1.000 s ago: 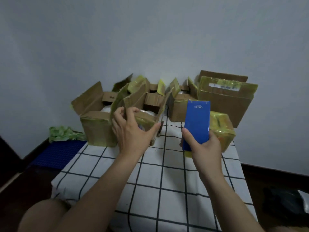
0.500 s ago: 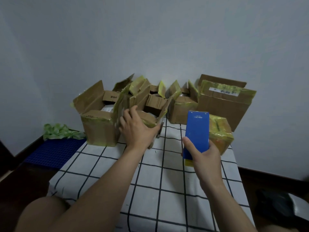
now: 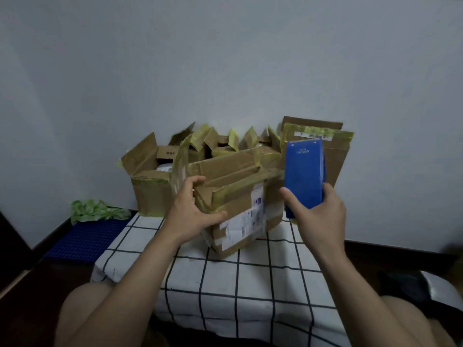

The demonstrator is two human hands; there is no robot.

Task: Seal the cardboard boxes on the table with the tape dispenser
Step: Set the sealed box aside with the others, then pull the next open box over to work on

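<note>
A cardboard box with loose top flaps and a white label sits tilted near the middle of the checked table. My left hand grips its left corner, fingers over the top edge and thumb on the front face. My right hand holds the blue tape dispenser upright just right of the box, close to its right end. Behind stand several open boxes with yellow-green tape on their flaps, one at the left and a taller one at the right.
The table stands against a white wall. On the floor to the left lie a blue mat and a crumpled green bag. A dark object lies on the floor at the right. My knees show at the bottom.
My left hand has pulled one box out of the back row toward me and turned it. The right hand with the dispenser has risen and come close to the box.
</note>
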